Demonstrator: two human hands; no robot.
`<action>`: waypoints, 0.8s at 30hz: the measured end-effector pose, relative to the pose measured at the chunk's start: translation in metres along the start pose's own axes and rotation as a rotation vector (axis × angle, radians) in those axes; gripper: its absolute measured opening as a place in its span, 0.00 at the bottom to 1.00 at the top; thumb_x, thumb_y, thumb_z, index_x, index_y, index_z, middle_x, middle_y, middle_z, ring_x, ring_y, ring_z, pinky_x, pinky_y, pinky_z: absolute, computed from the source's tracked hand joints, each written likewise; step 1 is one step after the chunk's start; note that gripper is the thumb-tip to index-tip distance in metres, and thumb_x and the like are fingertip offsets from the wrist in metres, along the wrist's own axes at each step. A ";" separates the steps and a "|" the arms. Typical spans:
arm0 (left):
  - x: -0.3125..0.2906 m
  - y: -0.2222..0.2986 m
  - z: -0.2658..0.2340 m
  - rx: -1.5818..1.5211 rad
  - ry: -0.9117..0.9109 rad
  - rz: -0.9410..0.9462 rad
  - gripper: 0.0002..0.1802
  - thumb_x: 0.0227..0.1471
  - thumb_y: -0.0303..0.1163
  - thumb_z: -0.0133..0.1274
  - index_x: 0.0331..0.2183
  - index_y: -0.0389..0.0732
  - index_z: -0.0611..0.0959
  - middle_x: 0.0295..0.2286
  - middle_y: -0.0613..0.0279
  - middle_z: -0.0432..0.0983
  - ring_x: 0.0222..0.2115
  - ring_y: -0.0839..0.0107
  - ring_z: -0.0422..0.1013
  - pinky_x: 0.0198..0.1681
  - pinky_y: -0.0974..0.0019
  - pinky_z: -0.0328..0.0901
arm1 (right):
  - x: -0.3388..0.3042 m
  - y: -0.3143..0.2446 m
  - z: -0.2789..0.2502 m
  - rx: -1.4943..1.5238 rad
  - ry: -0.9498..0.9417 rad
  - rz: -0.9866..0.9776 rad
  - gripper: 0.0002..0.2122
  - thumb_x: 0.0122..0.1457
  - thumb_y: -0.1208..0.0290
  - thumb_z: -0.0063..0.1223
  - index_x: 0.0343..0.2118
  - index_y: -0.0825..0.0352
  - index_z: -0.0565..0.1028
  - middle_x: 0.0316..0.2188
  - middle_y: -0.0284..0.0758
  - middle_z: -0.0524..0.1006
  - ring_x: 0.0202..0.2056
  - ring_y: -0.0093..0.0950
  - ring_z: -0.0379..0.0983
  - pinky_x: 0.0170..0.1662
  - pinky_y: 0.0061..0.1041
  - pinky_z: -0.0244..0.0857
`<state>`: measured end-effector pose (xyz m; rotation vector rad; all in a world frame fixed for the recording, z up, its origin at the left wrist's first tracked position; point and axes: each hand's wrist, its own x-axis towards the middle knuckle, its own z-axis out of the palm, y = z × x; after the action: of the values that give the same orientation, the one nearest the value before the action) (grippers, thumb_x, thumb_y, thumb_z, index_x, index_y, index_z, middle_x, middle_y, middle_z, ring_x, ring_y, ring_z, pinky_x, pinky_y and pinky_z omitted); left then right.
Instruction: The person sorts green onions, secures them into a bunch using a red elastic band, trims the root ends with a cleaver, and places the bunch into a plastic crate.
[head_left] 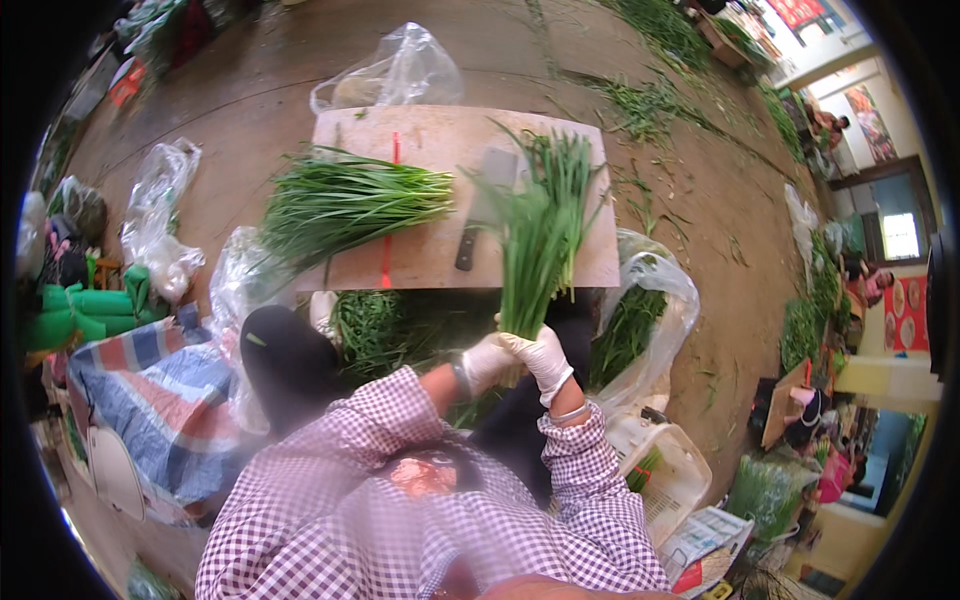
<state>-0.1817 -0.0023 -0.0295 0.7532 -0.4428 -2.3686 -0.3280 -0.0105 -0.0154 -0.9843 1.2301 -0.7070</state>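
Both my hands wear white gloves and meet over my lap, at the near edge of a pale board. My right hand (545, 362) is closed round the lower part of a bunch of garlic chives (530, 270), its leaves pointing away from me and blurred. Beside it my left hand (487, 363) closes on the stem ends, fingers partly hidden. Behind the held bunch, more garlic chives (562, 165) lie on the board (430, 262). A cleaver (466, 248) rests left of them. At the board's left lies a larger pile of garlic chives (350, 200), crossing a red strip (387, 265).
Loose greens (370, 325) fill the space under the board. Clear plastic bags stand left (235, 280) and right (670, 285) of it. A cream plastic basket (685, 470) is by my right side, a striped woven sack (160, 400) at my left. Other people sit at far right.
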 end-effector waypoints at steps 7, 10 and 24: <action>-0.016 0.021 -0.004 0.232 -0.152 0.065 0.28 0.44 0.30 0.66 0.48 0.39 0.75 0.37 0.63 0.78 0.37 0.72 0.74 0.40 0.69 0.68 | -0.005 -0.016 0.015 -0.147 0.264 -0.089 0.13 0.55 0.77 0.60 0.44 0.70 0.78 0.40 0.35 0.81 0.40 0.21 0.76 0.48 0.22 0.68; -0.029 0.041 0.004 0.147 -0.090 0.308 0.42 0.43 0.32 0.67 0.58 0.40 0.67 0.50 0.63 0.70 0.51 0.71 0.66 0.54 0.65 0.63 | -0.002 -0.033 0.031 -0.719 0.377 -0.363 0.13 0.51 0.75 0.58 0.42 0.69 0.76 0.35 0.38 0.80 0.38 0.34 0.76 0.45 0.31 0.69; -0.076 0.122 -0.030 -0.508 0.233 0.613 0.09 0.55 0.33 0.54 0.35 0.38 0.81 0.38 0.54 0.80 0.41 0.61 0.74 0.53 0.53 0.66 | 0.040 -0.105 0.104 -1.227 -0.021 -0.318 0.20 0.48 0.63 0.65 0.43 0.62 0.71 0.36 0.42 0.78 0.34 0.45 0.77 0.36 0.41 0.71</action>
<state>-0.0596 -0.0502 0.0356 0.5413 0.0395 -1.6847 -0.2114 -0.0675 0.0655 -2.2099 1.4932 -0.0901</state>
